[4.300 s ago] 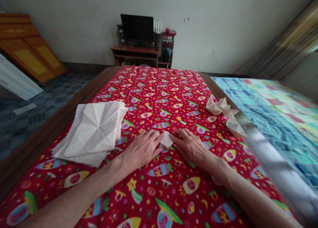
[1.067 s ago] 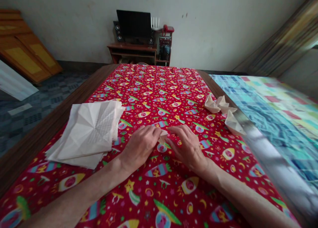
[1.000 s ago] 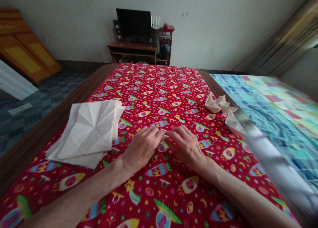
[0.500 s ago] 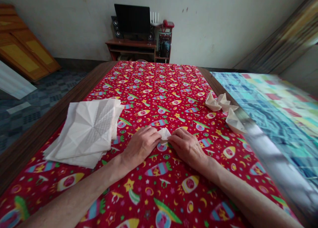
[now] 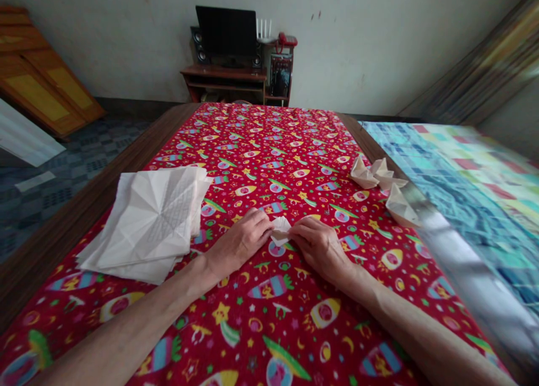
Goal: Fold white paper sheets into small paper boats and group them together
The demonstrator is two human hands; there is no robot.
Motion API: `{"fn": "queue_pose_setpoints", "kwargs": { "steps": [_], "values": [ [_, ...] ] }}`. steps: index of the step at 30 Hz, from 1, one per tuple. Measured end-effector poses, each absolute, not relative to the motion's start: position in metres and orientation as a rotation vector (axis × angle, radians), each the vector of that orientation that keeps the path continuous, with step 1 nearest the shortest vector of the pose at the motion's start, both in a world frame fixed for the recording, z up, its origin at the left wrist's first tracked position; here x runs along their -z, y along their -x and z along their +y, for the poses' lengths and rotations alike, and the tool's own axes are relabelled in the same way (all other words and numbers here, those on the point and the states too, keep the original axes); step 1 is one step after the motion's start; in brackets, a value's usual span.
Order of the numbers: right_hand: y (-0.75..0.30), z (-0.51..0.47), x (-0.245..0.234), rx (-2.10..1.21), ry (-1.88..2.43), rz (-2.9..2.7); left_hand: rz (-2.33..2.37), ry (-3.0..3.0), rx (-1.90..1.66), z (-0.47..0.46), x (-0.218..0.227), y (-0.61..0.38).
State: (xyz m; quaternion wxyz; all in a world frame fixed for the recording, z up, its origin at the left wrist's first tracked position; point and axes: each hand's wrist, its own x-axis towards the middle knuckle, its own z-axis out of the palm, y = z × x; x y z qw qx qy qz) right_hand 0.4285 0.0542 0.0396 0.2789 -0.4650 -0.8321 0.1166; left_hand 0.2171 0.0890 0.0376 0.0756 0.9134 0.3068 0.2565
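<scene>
A small folded piece of white paper (image 5: 281, 229) lies between my two hands in the middle of the red patterned tablecloth (image 5: 269, 150). My left hand (image 5: 241, 239) pinches its left side with curled fingers. My right hand (image 5: 318, 244) grips its right side, fingers bent over the edge. Most of the paper is hidden under the fingertips.
A stack of creased white sheets (image 5: 149, 220) lies to the left. Three finished folded paper shapes (image 5: 385, 187) sit near the table's right edge. A bed with a blue patterned cover (image 5: 463, 189) adjoins on the right. A desk with a monitor (image 5: 229, 30) stands at the far wall.
The paper was pressed flat under both hands; now its top is raised a little and both hands pinch its sides. The hands stay in the same place.
</scene>
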Motion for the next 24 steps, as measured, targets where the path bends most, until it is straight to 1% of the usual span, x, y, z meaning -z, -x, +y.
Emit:
{"fn": "queue_pose_setpoints", "kwargs": {
  "steps": [4,8,12,18,24],
  "values": [
    [-0.4296,0.0536,-0.0422,-0.328,1.253,-2.232,0.916,-2.806,-0.704,0.0877,-0.0402,-0.2170],
    [-0.4302,0.0521,-0.0465,-0.349,1.244,-2.256,0.990,-2.655,-0.853,0.0864,-0.0354,-0.2174],
    [-0.4282,0.0524,-0.0483,-0.347,1.314,-2.247,1.075,-2.518,-0.893,0.0869,-0.0318,-0.2189],
    [-0.4252,0.0575,-0.0458,-0.270,1.383,-2.260,1.167,-2.370,-0.929,0.0900,-0.0330,-0.2231],
    [-0.4223,0.0603,-0.0479,-0.113,1.460,-2.328,1.263,-2.490,-0.814,0.0905,-0.0326,-0.2267]
  ]
}}
